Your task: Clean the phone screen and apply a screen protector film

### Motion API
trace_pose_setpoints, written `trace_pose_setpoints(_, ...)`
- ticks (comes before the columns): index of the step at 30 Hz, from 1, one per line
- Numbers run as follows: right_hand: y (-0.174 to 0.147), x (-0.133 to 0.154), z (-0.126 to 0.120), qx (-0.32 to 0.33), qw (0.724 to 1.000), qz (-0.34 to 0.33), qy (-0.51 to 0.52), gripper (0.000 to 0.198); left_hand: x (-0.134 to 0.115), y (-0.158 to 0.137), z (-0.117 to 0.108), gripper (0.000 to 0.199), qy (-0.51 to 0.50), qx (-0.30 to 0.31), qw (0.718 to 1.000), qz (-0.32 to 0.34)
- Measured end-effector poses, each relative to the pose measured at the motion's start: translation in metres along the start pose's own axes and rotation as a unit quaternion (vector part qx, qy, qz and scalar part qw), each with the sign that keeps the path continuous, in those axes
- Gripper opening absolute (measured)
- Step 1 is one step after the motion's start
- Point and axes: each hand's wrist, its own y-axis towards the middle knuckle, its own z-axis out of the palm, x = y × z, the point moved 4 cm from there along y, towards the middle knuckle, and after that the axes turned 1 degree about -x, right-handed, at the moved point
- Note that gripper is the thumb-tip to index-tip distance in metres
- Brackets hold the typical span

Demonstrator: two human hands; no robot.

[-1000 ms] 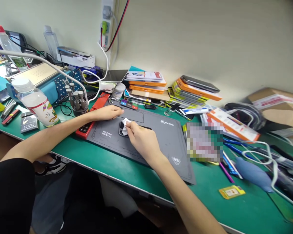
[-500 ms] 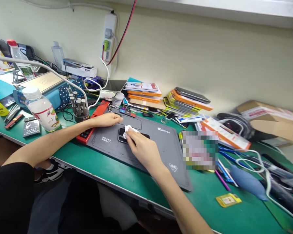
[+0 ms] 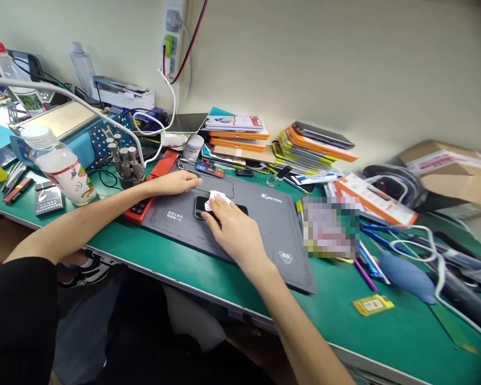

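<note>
A black smartphone (image 3: pixel 201 207) lies flat on a grey work mat (image 3: pixel 192 236), partly covered by my right hand (image 3: pixel 238 229). That hand is closed on a crumpled white tissue (image 3: pixel 215 199), pressed against the phone's screen. My left hand (image 3: pixel 178 183) rests on the upper left of the mat, beyond the phone and apart from it. Its fingers are curled in, and no object shows in them. Just left of it is the red edge panel with buttons (image 3: pixel 137 207) at the mat's side.
At left stand a drink bottle (image 3: pixel 66 174) and a round screwdriver holder (image 3: pixel 129 166). Stacked boxes (image 3: pixel 238 136) line the wall. On the right lie a blue air blower (image 3: pixel 406 277), a yellow packet (image 3: pixel 373 305) and a white cable (image 3: pixel 431 243). The green table's front edge (image 3: pixel 176 280) runs close to me.
My right hand has shifted with the tissue slightly right over the phone, its fingers flatter now. The left hand stays in place on the mat. The camera view has tilted down a little.
</note>
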Motion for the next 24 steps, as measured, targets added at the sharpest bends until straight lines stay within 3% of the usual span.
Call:
trace_pose_setpoints(5,-0.042,0.010,-0.009,-0.049,0.998,-0.035,-0.001,0.055,-0.004,-0.004,0.002,0.060,-0.013,0.005,1.000,0.003)
trace_pose_setpoints(13,-0.006,-0.008,0.003,-0.010,1.000,0.019,-0.014,0.061,0.001,-0.001,-0.004,0.041,-0.098,-0.087,0.991,0.005)
trace_pose_setpoints(19,-0.043,-0.004,-0.005,-0.056,0.998,-0.003,-0.007,0.063,0.002,-0.001,-0.009,0.029,-0.057,-0.165,0.984,0.028)
trace_pose_setpoints(22,-0.030,-0.025,-0.007,-0.027,0.999,0.035,0.004,0.053,0.004,0.001,-0.010,0.015,-0.012,-0.183,0.982,0.045)
trace_pose_setpoints(24,-0.017,-0.037,-0.006,0.005,0.998,0.067,0.005,0.050,0.005,0.002,-0.009,0.030,0.058,-0.178,0.981,0.055)
